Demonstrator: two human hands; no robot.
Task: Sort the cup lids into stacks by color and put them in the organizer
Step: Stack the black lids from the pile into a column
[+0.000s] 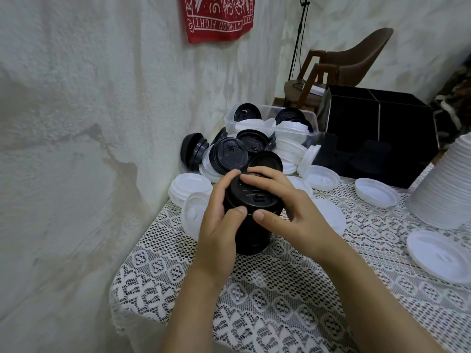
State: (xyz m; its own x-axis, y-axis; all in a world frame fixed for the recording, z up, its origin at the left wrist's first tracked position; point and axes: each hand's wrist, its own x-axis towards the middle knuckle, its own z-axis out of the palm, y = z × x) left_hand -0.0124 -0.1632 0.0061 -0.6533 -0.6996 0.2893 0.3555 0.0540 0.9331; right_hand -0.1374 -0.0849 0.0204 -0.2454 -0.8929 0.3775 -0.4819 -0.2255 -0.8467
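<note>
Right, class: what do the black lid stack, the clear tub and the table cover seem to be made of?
Black lid stack: probably thin moulded plastic, semi-gloss; light glints off its embossed top. Clear tub: transparent plastic, likely; lids show through its wall. Table cover: white lace-like fabric, matte, with patterned open holes.

The stack of black lids is smooth plastic with a soft shine. The white lids are thin, milky plastic, a bit see-through. The tub is clear plastic. The tabletop cloth is white lace, full of little holes. The organizer is black and matt, with smooth sides. The wall is rough and bumpy. The chair has wooden legs and a smooth brown seat. The red hanging is cloth.
</note>
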